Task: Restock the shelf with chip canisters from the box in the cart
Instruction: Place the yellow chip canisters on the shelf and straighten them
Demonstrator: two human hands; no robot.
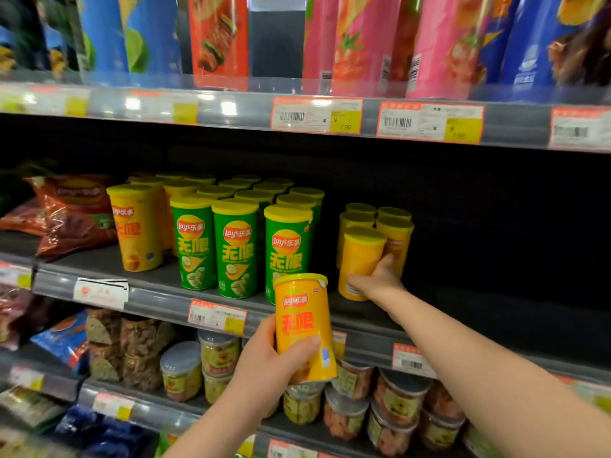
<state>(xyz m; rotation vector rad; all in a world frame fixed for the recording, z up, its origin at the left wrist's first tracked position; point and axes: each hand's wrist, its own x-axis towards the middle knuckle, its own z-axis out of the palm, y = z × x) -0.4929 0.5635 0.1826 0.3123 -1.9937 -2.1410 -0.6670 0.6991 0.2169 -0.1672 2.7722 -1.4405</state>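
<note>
My left hand (274,360) grips a yellow chip canister (302,320) upright in front of the middle shelf's edge (158,297). My right hand (377,279) reaches onto that shelf and holds the lower part of another yellow canister (360,256) standing at the front of a small yellow group (380,223). To the left stand rows of green canisters (234,246) and a column of yellow ones (137,226). The box and cart are out of view.
Dark bare shelf floor (496,292) stretches right of the yellow group. Tall chip tubes (360,44) fill the shelf above, red snack bags (69,213) lie at left, and lidded tubs (396,401) sit on the shelf below. Price tags line the rails.
</note>
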